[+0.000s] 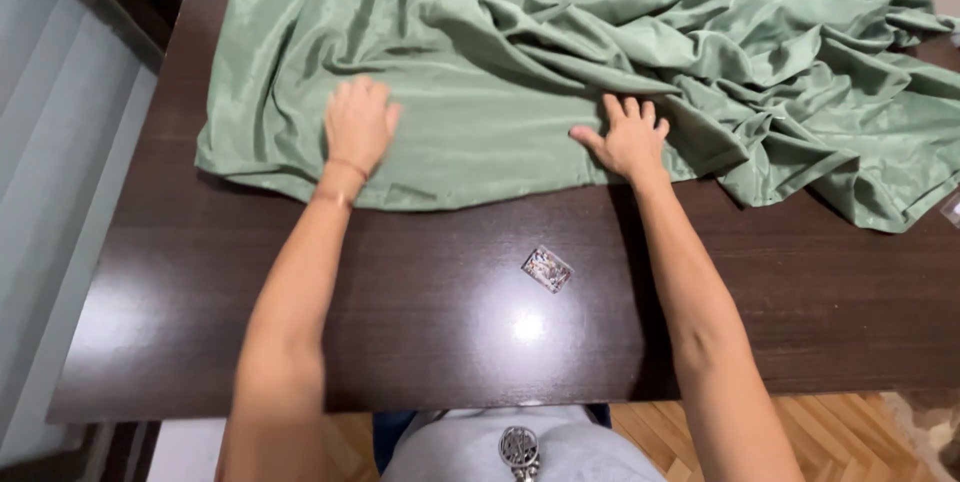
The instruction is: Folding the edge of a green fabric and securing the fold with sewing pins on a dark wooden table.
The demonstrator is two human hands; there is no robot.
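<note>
We record a dark wood-grain table (420, 342), glossy, with a large sage-green cloth (520, 62) spread over its far half: smooth at left, heaped in deep folds at right. We judge the cloth light, soft and slippery with a satin sheen; the near hem looks the best place to take hold. Left hand (358, 124) lies flat on the cloth, fingers together, gripping nothing. Right hand (628, 137) presses flat, fingers slightly spread. A small rectangular patterned packet (547, 269) sits on bare wood nearby.
</note>
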